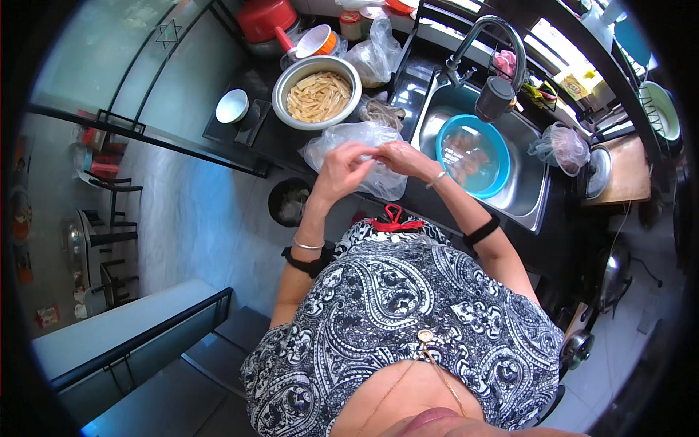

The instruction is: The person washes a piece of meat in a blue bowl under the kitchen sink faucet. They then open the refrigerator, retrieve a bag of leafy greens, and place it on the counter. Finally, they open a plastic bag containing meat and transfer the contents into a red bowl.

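My left hand (345, 166) and my right hand (403, 157) meet above a clear plastic bag (382, 183) at the counter's front edge. The fingertips of both hands come together, and whether they pinch a part of the bag or some small thing is hidden by the fingers. Just beyond the bag stands a round metal pot (278, 104) filled with pale yellow strips of food (319, 97). To the right, a blue plastic basin (505, 164) sits in the steel sink, with pinkish pieces of food (467, 155) under water.
A white bowl (232, 106) stands at the counter's left end. A tied plastic bag (374, 54) and a red saucepan (266, 19) are behind the pot. The faucet (494, 98) arches over the steel sink (527, 188). A black bin (288, 202) stands on the floor below the counter.
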{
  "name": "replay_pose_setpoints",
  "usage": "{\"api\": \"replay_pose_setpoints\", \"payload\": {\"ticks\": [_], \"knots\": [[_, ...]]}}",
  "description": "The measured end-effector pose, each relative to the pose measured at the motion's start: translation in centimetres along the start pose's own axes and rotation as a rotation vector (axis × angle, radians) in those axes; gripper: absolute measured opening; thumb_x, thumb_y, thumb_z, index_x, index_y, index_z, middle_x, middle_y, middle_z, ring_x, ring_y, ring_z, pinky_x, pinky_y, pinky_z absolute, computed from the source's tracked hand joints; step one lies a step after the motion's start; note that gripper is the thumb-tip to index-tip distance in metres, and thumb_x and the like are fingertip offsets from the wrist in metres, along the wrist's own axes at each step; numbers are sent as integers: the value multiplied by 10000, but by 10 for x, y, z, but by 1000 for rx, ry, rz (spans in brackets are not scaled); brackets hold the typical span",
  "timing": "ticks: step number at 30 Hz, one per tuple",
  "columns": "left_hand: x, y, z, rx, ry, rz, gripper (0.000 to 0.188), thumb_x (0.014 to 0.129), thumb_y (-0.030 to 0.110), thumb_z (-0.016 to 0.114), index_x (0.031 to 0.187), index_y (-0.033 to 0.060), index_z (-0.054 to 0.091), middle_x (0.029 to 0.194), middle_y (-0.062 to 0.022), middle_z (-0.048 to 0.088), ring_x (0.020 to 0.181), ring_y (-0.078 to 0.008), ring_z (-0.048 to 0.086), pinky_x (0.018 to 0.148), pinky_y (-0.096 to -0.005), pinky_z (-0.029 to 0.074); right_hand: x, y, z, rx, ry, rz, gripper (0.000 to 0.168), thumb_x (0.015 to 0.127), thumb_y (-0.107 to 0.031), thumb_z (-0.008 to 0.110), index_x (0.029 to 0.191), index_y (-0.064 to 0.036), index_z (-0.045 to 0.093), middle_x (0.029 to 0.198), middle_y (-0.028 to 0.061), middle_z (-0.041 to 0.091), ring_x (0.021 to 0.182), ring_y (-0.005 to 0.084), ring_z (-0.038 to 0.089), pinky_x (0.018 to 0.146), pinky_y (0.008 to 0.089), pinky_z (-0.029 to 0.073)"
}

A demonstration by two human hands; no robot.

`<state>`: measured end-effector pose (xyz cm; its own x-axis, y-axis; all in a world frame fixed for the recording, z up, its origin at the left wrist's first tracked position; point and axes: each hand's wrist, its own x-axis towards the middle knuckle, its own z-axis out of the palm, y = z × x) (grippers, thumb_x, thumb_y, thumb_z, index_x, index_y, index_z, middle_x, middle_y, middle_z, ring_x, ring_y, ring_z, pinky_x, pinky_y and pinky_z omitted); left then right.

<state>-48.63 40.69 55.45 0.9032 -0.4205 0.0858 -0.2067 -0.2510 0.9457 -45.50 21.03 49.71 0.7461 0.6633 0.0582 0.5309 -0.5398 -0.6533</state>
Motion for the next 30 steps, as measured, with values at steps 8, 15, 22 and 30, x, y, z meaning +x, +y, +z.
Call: {"api": "replay_pose_setpoints", "payload": {"ticks": [8, 15, 22, 30], "knots": [[11, -75, 11, 686, -104, -92, 175, 805, 160, 539, 898, 23, 594, 955, -151, 613, 897, -332, 590, 770, -414, 477, 6, 26, 4, -522, -43, 103, 344, 629, -238, 718, 914, -115, 571, 803, 72, 629, 797, 251, 627, 617, 392, 479], [-10, -84, -3, 812, -127, -491, 519, 732, 237, 671, 1145, 3, 462, 1186, -218, 492, 1077, -371, 492, 881, -421, 419, 5, 37, 13, -490, -220, 210, 461, 622, -273, 746, 959, -63, 512, 995, 92, 572, 919, 255, 591, 685, 395, 499], [9, -80, 30, 442, 59, -292, 693, 658, 181, 729, 1226, -33, 395, 1209, -251, 453, 1124, -351, 461, 937, -383, 384, 13, 20, 22, -421, 62, 250, 129, 698, -163, 611, 787, -71, 596, 888, 105, 599, 775, 279, 620, 615, 381, 500], [7, -97, 32, 485, 98, -316, 497, 609, 182, 742, 1028, 6, 540, 975, -182, 593, 883, -277, 592, 775, -350, 466, 2, -5, -14, -488, -447, 194, 168, 643, -142, 556, 755, -117, 679, 800, 127, 650, 771, 272, 636, 641, 375, 511]]}}
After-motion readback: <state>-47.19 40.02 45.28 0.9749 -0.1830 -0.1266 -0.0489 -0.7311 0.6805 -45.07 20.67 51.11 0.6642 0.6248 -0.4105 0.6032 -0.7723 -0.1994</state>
